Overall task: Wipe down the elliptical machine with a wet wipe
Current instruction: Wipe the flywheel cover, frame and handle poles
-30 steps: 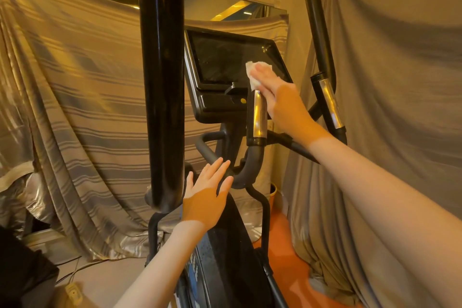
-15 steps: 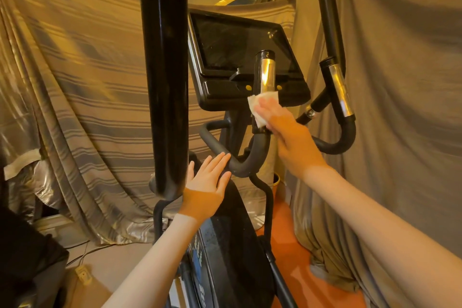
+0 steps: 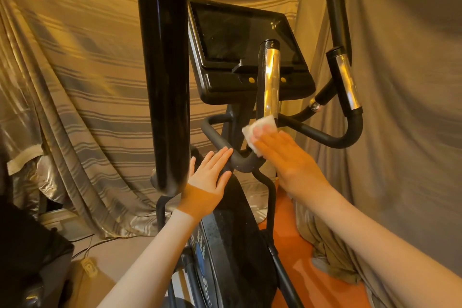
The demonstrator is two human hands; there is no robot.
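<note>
wipe pressed to the base of the inner handgrip

the right hand (image 3: 287, 157) lays flat, straight fingers over the white wet wipe (image 3: 258, 130) and presses it against the elliptical machine (image 3: 232, 245), right where the chrome-sleeved inner handgrip (image 3: 271, 77) meets the curved black bar (image 3: 225, 145) below it. the wipe's upper edge peeks out above the fingertips and touches the foot of the chrome sleeve. whether the thumb hooks behind the bar cannot be told.

the left hand (image 3: 206, 182) is held flat, fingers straight and slightly spread, holding nothing; its fingertips reach the bend of the same black bar, just left of the wipe. whether they actually touch the bar is unclear.

a thick black moving arm (image 3: 162, 70) stands close in front, just left of the left hand, its lower end level with the wrist. the dark console screen (image 3: 240, 32) sits above and behind the handgrip. a second chrome grip (image 3: 346, 80) rises to the right, well apart from the right hand, with open space between them. striped drapes (image 3: 75, 95) hang behind on the left, plain grey cloth (image 3: 412, 82) closes the right side, and a strip of orange floor (image 3: 300, 270) shows beside the machine's body.
</note>
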